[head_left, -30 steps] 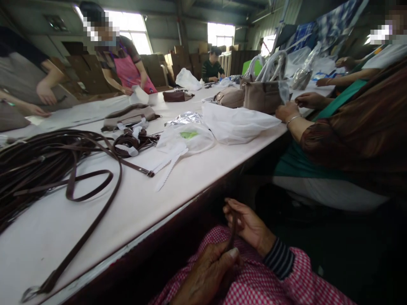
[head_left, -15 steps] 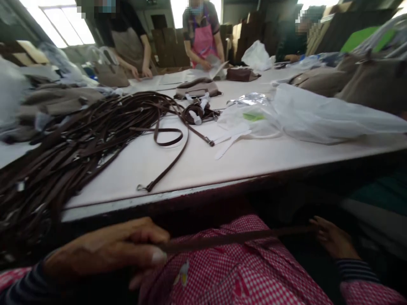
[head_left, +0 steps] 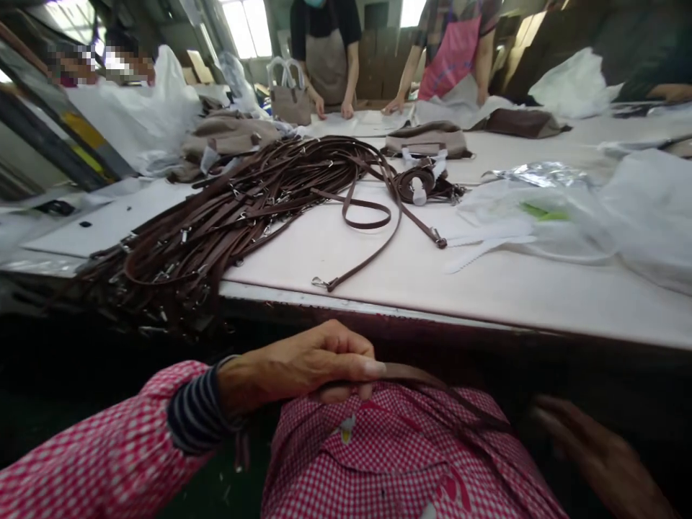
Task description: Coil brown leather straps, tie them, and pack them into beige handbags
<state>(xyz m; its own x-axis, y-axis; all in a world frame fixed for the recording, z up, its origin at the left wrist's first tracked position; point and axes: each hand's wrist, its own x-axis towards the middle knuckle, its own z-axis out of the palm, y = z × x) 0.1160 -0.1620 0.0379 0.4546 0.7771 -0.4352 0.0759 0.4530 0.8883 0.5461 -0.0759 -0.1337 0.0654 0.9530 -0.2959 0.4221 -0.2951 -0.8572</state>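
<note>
My left hand (head_left: 311,364) pinches a dark brown strap (head_left: 419,375) between thumb and fingers, over the lap of a red-and-white checked apron (head_left: 378,461). From that grip the strap runs rightward and droops across the apron. My right hand (head_left: 600,450), dim and a little blurred, is at the lower right with its fingers stretched out, apart from the visible strap. Ahead on the table lies a big tangled pile of brown straps (head_left: 259,209) with metal clasps. One loose strap (head_left: 367,267) ends in a clasp by the table edge.
On the white table (head_left: 303,259) are a coiled strap bundle (head_left: 419,186), clear plastic bags (head_left: 573,223) and grey-brown bags (head_left: 427,138). Straps hang over the front edge at left. Across the table, one co-worker (head_left: 327,65) wears a brown apron, another (head_left: 454,54) a pink one.
The strap was stretched fairly straight between both hands; now it sags and my right hand has come off it, lower and further right. My left hand is further right. The view has turned left.
</note>
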